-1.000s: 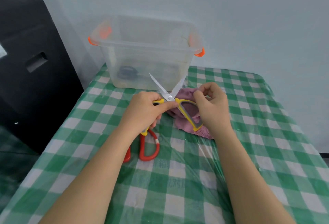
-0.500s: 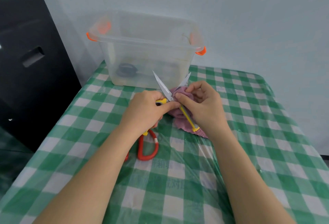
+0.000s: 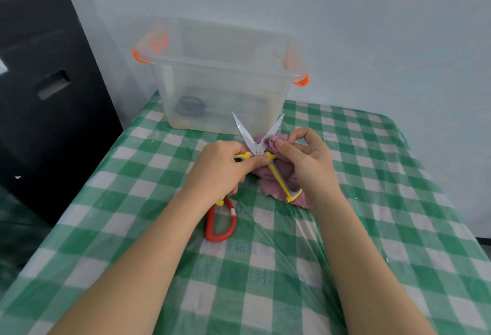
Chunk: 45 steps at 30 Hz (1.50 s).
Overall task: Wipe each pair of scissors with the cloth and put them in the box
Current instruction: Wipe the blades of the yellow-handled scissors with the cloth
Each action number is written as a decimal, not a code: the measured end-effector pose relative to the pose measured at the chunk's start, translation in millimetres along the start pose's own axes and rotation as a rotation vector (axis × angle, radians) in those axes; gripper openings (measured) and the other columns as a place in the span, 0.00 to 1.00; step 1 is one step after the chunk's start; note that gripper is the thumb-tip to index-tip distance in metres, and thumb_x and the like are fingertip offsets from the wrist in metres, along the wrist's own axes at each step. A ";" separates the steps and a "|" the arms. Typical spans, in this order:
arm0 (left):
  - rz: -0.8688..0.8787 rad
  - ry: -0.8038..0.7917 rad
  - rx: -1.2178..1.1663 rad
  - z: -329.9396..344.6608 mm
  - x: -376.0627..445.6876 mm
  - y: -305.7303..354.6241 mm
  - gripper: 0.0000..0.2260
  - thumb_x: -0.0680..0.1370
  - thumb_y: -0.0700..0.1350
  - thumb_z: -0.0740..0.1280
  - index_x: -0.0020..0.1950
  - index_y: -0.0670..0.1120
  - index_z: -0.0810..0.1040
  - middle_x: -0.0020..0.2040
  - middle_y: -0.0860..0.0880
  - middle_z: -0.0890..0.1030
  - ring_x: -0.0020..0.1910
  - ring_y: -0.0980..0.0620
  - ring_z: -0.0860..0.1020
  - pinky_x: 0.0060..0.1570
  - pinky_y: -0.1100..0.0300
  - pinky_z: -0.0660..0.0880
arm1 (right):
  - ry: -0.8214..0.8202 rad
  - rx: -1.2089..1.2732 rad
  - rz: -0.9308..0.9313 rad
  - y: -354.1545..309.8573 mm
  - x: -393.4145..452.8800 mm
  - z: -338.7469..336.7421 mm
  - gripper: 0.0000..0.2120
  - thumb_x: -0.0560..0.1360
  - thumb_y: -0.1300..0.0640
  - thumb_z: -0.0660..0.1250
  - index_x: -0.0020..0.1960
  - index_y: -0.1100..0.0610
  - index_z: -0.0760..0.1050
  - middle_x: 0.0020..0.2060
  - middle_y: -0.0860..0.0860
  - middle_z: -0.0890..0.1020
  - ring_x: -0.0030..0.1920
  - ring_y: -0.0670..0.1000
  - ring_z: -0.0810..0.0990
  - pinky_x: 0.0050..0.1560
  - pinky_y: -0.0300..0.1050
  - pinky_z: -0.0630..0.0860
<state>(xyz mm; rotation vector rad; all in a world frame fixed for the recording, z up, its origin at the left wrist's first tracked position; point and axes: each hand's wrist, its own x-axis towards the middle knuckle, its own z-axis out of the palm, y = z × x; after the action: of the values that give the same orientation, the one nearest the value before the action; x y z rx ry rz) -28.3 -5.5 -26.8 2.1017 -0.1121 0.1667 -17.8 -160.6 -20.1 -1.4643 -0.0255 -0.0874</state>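
Observation:
My left hand point(image 3: 220, 169) grips the left handle of the yellow-handled scissors point(image 3: 257, 146), whose blades stand spread open in a V toward the box. My right hand point(image 3: 308, 159) pinches the pink cloth point(image 3: 276, 140) against the right blade near the pivot. More of the cloth lies on the table under the other yellow handle point(image 3: 281, 183). A red-handled pair of scissors point(image 3: 221, 223) lies on the table below my left hand, its blades hidden by my wrist. The clear plastic box point(image 3: 220, 79) with orange clips stands behind; a dark-handled pair lies inside.
The table carries a green and white checked cloth point(image 3: 372, 201) under clear film. A black case point(image 3: 45, 90) stands beyond the table's left edge. A pale wall runs close behind the box.
My right hand has left the yellow handle and taken the cloth up to the right blade. The blades stay spread open. My left hand holds its place.

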 end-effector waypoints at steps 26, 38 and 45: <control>-0.017 -0.022 -0.057 2.7 -1.1 2.4 0.17 0.72 0.57 0.73 0.39 0.43 0.80 0.22 0.48 0.73 0.19 0.49 0.71 0.22 0.62 0.66 | 0.190 -0.178 -0.160 1.9 1.9 5.2 0.10 0.81 0.56 0.63 0.42 0.51 0.65 0.30 0.50 0.78 0.31 0.52 0.75 0.33 0.47 0.70; 0.018 -0.053 -0.024 7.2 -4.8 5.9 0.08 0.73 0.56 0.73 0.36 0.56 0.78 0.21 0.49 0.73 0.18 0.51 0.71 0.21 0.62 0.68 | 0.136 0.014 -0.110 -6.5 -3.9 5.9 0.14 0.75 0.67 0.70 0.44 0.55 0.66 0.29 0.52 0.81 0.26 0.49 0.77 0.28 0.41 0.74; 0.013 -0.033 -0.036 4.5 -2.8 2.5 0.10 0.73 0.57 0.72 0.37 0.52 0.80 0.25 0.41 0.76 0.20 0.48 0.73 0.22 0.63 0.67 | -0.001 0.079 -0.028 -12.5 -5.9 -0.4 0.04 0.82 0.65 0.58 0.51 0.58 0.66 0.25 0.48 0.81 0.24 0.45 0.78 0.24 0.34 0.71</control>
<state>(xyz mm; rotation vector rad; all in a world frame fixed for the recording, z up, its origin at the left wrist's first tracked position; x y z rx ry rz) -31.1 -10.6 -27.4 2.0691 -0.1476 0.1369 -24.6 -162.0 -8.1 -1.3849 -0.0494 -0.1070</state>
